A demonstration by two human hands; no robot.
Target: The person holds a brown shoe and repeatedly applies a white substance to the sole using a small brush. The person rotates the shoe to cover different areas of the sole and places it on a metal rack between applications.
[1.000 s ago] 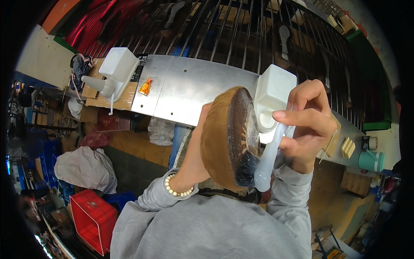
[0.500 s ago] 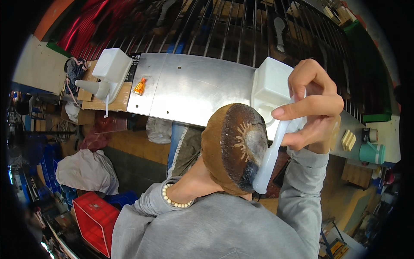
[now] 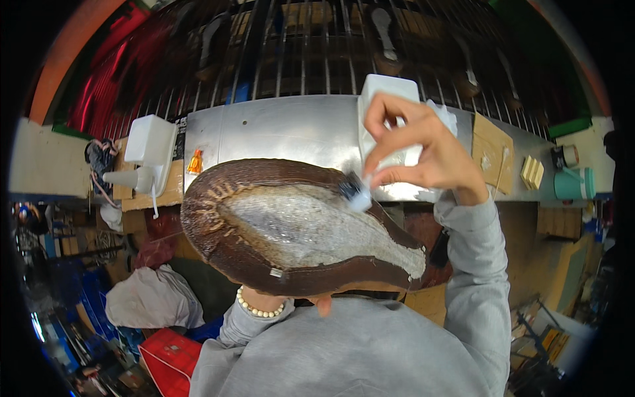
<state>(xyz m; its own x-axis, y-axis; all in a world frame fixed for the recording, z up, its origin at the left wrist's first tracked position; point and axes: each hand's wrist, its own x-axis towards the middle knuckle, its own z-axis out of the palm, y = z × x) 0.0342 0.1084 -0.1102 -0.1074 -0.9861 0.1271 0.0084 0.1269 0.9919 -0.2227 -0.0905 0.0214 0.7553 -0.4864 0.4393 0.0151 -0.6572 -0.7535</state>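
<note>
A brown shoe upper (image 3: pixel 218 261) without an outsole lies across in front of me, its underside facing up. A greyish-white middle, wet-looking in places, is framed by a dark brown folded-over margin with pleats at the rounded left end. My left hand (image 3: pixel 323 305) holds it from below; most of that hand is hidden, with a fingertip showing at the near edge. My right hand (image 3: pixel 426 149) pinches a pale brush (image 3: pixel 358 197), whose dark bristles touch the margin on the far side. The brush is blurred and its handle is mostly hidden by the fingers.
A metal ledge (image 3: pixel 284 126) holds a white container (image 3: pixel 393 85) near my right hand, another white container (image 3: pixel 151 140) with a nozzle, and a small orange bottle (image 3: pixel 195 162). Beyond is a bar rack (image 3: pixel 304 59) with shoes. A teal cup (image 3: pixel 574 184) stands right; a red crate (image 3: pixel 170 360) lower left.
The shoe upper has turned from end-on to lying lengthwise, its underside now in full view. My right hand has moved left, bringing the brush onto the far margin. The view has shifted.
</note>
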